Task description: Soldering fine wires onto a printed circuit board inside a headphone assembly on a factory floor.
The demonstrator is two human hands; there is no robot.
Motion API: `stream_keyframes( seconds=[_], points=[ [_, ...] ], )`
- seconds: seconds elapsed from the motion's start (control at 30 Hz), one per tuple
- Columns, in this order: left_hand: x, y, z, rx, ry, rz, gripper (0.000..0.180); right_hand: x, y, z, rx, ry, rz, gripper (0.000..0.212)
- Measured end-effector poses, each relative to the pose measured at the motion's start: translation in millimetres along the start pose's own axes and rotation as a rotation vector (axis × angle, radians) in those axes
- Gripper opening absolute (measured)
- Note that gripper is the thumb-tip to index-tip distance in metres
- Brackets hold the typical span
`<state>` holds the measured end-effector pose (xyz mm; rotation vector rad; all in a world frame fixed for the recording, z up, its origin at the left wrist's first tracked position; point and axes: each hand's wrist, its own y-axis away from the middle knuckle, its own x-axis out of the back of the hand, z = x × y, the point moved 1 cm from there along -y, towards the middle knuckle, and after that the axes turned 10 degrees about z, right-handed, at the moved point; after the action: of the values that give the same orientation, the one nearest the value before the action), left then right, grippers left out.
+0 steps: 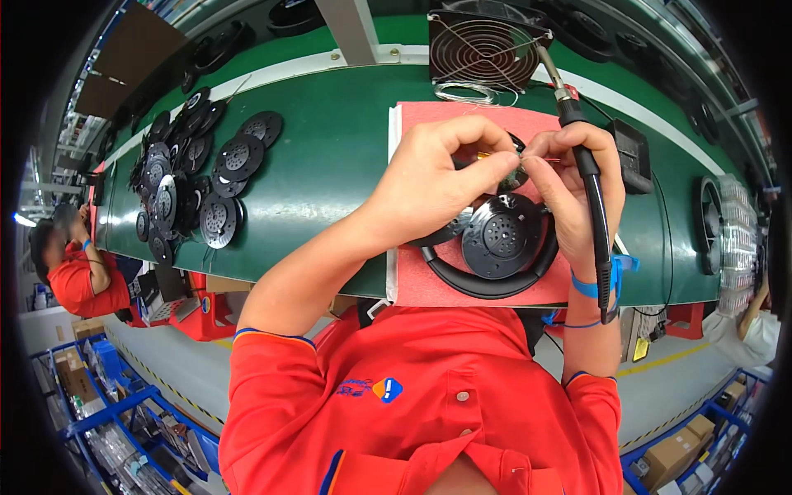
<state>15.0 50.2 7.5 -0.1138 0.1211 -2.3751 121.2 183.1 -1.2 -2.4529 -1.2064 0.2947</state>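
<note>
Over the pink foam mat (421, 115), my two hands meet fingertip to fingertip. My left hand (437, 177) is closed in a pinch; what sits between its fingertips is too small to make out. My right hand (573, 169) is closed around the black handle of a soldering iron (597, 219), whose metal tip points up and away. Its thumb and forefinger also pinch near a thin red wire (544, 159). Beneath my fingers lies a black headphone, its curved headband (487, 286) toward me and a round perforated driver plate (502, 235) facing up. My fingers partly hide another round part.
A square fan with a wire guard (483, 54) stands behind the mat, beside a coil of pale wire (474, 93). Many black round driver plates (239, 157) are piled at left. A black holder (631, 157) stands at right. A co-worker (82, 268) sits far left.
</note>
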Motion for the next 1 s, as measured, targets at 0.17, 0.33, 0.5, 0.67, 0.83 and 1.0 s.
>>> stream_keyframes(
  seconds=[0.17,0.33,0.5,0.67,0.83,1.0],
  points=[
    [-2.3,0.3,-1.5,0.0,0.043,0.037,0.01,1.2,1.4,8.2,0.021,-0.1,0.013,0.035],
    [-4.3,2.4,-3.7,0.029,0.057,0.089,0.009,3.2,4.0,11.6,-0.005,-0.09,0.024,0.035],
    [-6.8,4.1,-2.2,-0.01,0.01,0.082,0.009,3.2,5.9,8.4,0.008,-0.029,0.015,0.036],
    [-6.2,0.2,0.1,-0.035,-0.136,0.044,0.012,5.6,8.3,5.0,0.105,0.14,0.009,0.034],
    [4.9,-12.1,-3.0,-0.005,-0.297,0.043,0.012,33.9,3.4,-3.7,0.458,0.554,0.12,0.024],
    [5.3,-17.0,-6.9,-0.172,-0.644,-0.034,0.008,45.4,10.8,-30.8,0.331,0.314,0.141,0.027]
  ],
)
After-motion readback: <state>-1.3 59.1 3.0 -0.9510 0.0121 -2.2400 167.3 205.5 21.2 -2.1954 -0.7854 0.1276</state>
